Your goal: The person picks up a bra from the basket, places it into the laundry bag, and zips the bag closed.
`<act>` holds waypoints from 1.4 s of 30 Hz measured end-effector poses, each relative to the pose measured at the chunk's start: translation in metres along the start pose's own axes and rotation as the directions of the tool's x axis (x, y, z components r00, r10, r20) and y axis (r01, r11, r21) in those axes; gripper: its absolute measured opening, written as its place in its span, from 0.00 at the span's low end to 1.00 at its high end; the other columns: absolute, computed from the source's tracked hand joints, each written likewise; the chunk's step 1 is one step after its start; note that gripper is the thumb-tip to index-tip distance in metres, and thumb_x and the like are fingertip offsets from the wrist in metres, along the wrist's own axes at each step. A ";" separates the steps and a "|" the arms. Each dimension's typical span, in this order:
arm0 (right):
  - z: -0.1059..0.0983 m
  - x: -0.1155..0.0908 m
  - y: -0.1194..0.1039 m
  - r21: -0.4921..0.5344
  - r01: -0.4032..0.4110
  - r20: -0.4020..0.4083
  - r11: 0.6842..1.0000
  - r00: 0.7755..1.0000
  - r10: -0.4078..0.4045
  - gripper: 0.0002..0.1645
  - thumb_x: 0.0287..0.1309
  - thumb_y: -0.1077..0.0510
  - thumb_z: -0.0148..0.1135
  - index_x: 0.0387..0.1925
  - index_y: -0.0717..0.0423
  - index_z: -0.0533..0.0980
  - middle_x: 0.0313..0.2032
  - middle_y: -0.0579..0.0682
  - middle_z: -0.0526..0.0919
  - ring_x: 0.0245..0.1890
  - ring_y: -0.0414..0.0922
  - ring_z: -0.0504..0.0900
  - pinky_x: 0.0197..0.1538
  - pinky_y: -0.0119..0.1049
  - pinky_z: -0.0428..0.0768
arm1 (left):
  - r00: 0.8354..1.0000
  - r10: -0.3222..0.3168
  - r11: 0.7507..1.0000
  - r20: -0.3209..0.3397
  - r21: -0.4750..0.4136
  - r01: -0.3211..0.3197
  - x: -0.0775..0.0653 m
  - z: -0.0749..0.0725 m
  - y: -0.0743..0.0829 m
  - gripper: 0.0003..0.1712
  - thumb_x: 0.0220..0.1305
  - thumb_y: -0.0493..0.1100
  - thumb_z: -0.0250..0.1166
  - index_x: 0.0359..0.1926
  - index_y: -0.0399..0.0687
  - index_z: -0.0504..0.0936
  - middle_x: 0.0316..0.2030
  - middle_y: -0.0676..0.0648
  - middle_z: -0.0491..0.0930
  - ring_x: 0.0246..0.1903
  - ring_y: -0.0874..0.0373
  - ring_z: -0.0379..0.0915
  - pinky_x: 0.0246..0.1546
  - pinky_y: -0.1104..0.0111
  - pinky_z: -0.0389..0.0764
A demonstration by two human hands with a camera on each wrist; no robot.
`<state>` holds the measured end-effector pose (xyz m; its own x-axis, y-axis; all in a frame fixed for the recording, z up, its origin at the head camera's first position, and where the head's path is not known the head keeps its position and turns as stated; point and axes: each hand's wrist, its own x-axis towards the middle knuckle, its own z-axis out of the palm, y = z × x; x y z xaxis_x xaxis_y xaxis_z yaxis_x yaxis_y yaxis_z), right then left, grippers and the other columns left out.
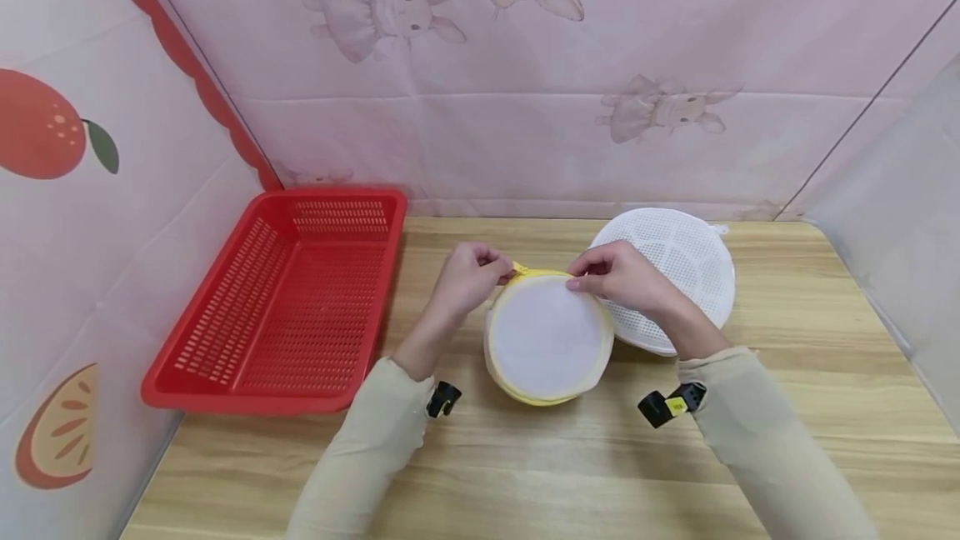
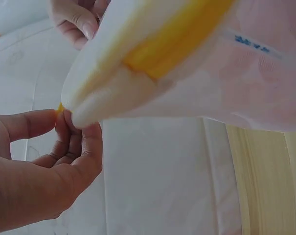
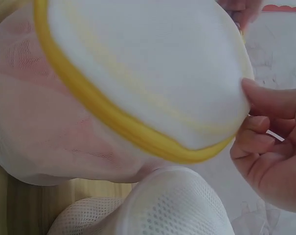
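Note:
A round white mesh laundry bag (image 1: pixel 551 338) with yellow zipper trim stands in the middle of the table, its flat lid facing up. My left hand (image 1: pixel 468 277) pinches the yellow zipper pull (image 2: pixel 59 106) at the lid's far left edge. On the far right edge, my right hand (image 1: pixel 626 277) grips the rim between thumb and fingers. Something pink shows through the sheer side (image 3: pixel 40 93) of the bag in the right wrist view. Behind my right hand lies a second white mesh bag (image 1: pixel 675 252), partly covered by that hand and forearm.
An empty red plastic basket (image 1: pixel 318 298) with slotted walls sits at the left of the wooden table (image 1: pixel 555 473). Printed cloth with rabbits (image 1: pixel 480 152) forms the back wall. White fabric walls rise on the left and right.

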<state>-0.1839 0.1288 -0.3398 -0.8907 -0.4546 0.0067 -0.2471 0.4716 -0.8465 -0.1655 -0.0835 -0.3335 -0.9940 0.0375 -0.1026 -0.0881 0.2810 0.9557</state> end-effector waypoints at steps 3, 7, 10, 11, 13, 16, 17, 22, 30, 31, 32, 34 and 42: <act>0.001 -0.001 0.002 0.027 -0.019 -0.016 0.999 1.000 0.019 0.05 0.49 0.68 0.64 0.29 0.69 0.79 0.19 0.50 0.73 0.16 0.39 0.66 0.19 0.27 0.66 | 1.000 -0.014 1.000 -0.015 0.014 0.015 -0.001 -0.001 -0.002 0.07 0.59 0.32 0.58 0.28 0.32 0.79 0.29 0.42 0.79 0.32 0.55 0.76 0.37 0.69 0.79; -0.001 -0.006 0.007 0.054 -0.057 -0.034 0.997 0.998 0.059 0.05 0.51 0.68 0.63 0.30 0.70 0.77 0.19 0.51 0.73 0.16 0.40 0.67 0.19 0.30 0.69 | 0.997 -0.072 0.996 -0.019 -0.054 0.071 0.000 -0.006 -0.008 0.06 0.59 0.32 0.57 0.31 0.30 0.78 0.31 0.40 0.79 0.34 0.53 0.77 0.40 0.67 0.79; -0.004 -0.010 0.011 0.083 -0.086 -0.049 0.993 0.995 0.090 0.05 0.51 0.68 0.63 0.29 0.69 0.76 0.18 0.52 0.73 0.16 0.40 0.68 0.19 0.32 0.71 | 0.993 -0.119 0.986 -0.023 -0.122 0.115 0.001 -0.012 -0.014 0.06 0.60 0.31 0.57 0.33 0.29 0.77 0.32 0.39 0.79 0.34 0.53 0.78 0.40 0.67 0.79; -0.004 -0.011 0.013 0.100 -0.091 -0.045 0.991 0.994 0.096 0.06 0.51 0.68 0.63 0.29 0.70 0.76 0.18 0.52 0.73 0.15 0.41 0.68 0.19 0.32 0.71 | 0.992 -0.124 0.984 -0.022 -0.133 0.120 0.002 -0.014 -0.016 0.06 0.60 0.31 0.57 0.33 0.28 0.77 0.32 0.38 0.79 0.34 0.53 0.78 0.40 0.67 0.79; -0.005 -0.012 0.015 0.132 -0.098 -0.033 0.986 0.994 0.103 0.06 0.51 0.67 0.63 0.28 0.70 0.76 0.17 0.52 0.72 0.15 0.41 0.68 0.19 0.32 0.71 | 0.992 -0.127 0.982 -0.017 -0.142 0.124 0.002 -0.017 -0.020 0.06 0.60 0.30 0.57 0.33 0.27 0.77 0.31 0.38 0.79 0.33 0.54 0.78 0.40 0.68 0.79; -0.004 -0.011 0.018 0.140 -0.091 -0.012 0.986 0.996 0.094 0.06 0.51 0.67 0.63 0.28 0.70 0.76 0.17 0.52 0.73 0.14 0.40 0.68 0.18 0.31 0.70 | 0.992 -0.123 0.983 -0.015 -0.140 0.120 0.003 -0.020 -0.023 0.06 0.60 0.31 0.57 0.34 0.27 0.77 0.31 0.38 0.79 0.33 0.54 0.78 0.40 0.68 0.79; -0.004 -0.011 0.017 0.134 -0.088 -0.004 0.987 0.996 0.089 0.06 0.51 0.66 0.63 0.28 0.70 0.77 0.17 0.52 0.73 0.14 0.40 0.67 0.18 0.30 0.69 | 0.993 -0.121 0.983 -0.016 -0.140 0.117 0.003 -0.020 -0.022 0.06 0.60 0.31 0.56 0.34 0.27 0.77 0.31 0.38 0.79 0.33 0.54 0.78 0.40 0.68 0.79; -0.005 -0.007 0.012 0.056 -0.050 0.020 0.997 0.999 0.048 0.06 0.52 0.65 0.64 0.31 0.68 0.79 0.20 0.51 0.74 0.15 0.38 0.65 0.19 0.28 0.65 | 0.996 -0.085 0.990 0.005 -0.115 0.085 0.003 -0.018 -0.016 0.07 0.60 0.30 0.56 0.34 0.26 0.77 0.31 0.37 0.79 0.32 0.54 0.78 0.40 0.68 0.79; 0.005 0.003 -0.004 -0.026 0.012 0.084 1.000 0.996 -0.009 0.07 0.51 0.65 0.64 0.33 0.65 0.80 0.23 0.49 0.78 0.21 0.39 0.68 0.23 0.28 0.68 | 0.999 -0.020 0.999 0.042 0.041 0.018 0.001 -0.008 -0.003 0.06 0.58 0.33 0.59 0.31 0.31 0.79 0.29 0.42 0.80 0.31 0.56 0.76 0.38 0.69 0.78; 0.007 0.004 -0.006 -0.018 0.016 0.091 1.000 0.996 -0.015 0.07 0.51 0.65 0.64 0.33 0.66 0.80 0.22 0.48 0.76 0.20 0.39 0.68 0.22 0.28 0.68 | 0.999 -0.016 0.998 0.040 0.063 0.013 0.001 -0.008 -0.001 0.06 0.58 0.34 0.59 0.30 0.32 0.79 0.29 0.42 0.80 0.31 0.56 0.76 0.38 0.69 0.78; 0.008 0.005 -0.006 -0.007 0.016 0.093 1.000 0.996 -0.015 0.06 0.51 0.67 0.63 0.32 0.66 0.80 0.20 0.49 0.75 0.19 0.39 0.68 0.22 0.28 0.68 | 0.999 -0.016 0.997 0.037 0.079 0.013 0.001 -0.007 0.001 0.06 0.58 0.34 0.59 0.30 0.33 0.80 0.29 0.43 0.80 0.32 0.56 0.76 0.38 0.69 0.77; 0.010 0.005 -0.008 0.019 0.018 0.084 1.000 0.996 -0.019 0.04 0.51 0.68 0.62 0.31 0.68 0.78 0.18 0.49 0.72 0.17 0.40 0.67 0.19 0.29 0.67 | 0.999 -0.022 0.996 0.024 0.093 0.020 0.001 -0.007 0.003 0.06 0.58 0.35 0.59 0.30 0.34 0.80 0.29 0.43 0.79 0.33 0.55 0.75 0.37 0.68 0.76; 0.016 0.005 -0.005 0.070 -0.002 -0.020 0.998 1.000 0.004 0.04 0.51 0.70 0.61 0.29 0.71 0.76 0.19 0.51 0.72 0.17 0.41 0.69 0.20 0.32 0.71 | 0.996 -0.089 0.996 -0.009 0.027 0.089 0.004 -0.010 0.001 0.06 0.59 0.35 0.60 0.32 0.33 0.79 0.32 0.41 0.79 0.34 0.54 0.77 0.42 0.67 0.77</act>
<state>-0.1812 0.1119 -0.3437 -0.8991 -0.4375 0.0142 -0.2176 0.4184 -0.8818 -0.1707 -0.0927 -0.3300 -0.9828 0.0032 -0.1849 -0.1748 0.3095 0.9347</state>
